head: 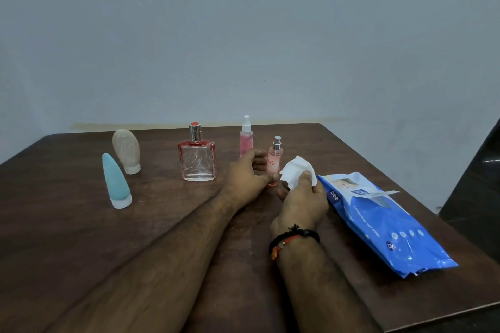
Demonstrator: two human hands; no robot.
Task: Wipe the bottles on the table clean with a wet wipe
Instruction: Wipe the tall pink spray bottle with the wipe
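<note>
While the blue tube [116, 182], the beige tube [127, 151] behind it and the square glass bottle [198, 157] stand untouched on the left half of the table [67, 224], the work is at the middle, just in front of the tall pink spray bottle [246, 138]. There the left hand [247, 180] curls its fingers round the lower part of the small pink bottle [275, 162], steadying it upright near the tabletop, and the right hand [304, 197] pinches a folded white wet wipe [297, 170] just beside that bottle. To do this step well, I would wrap the wipe round the body, turn the bottle in the left hand so every side is reached, then do the metal cap. Further right lies the blue wipe packet [384, 224], flap open.
</note>
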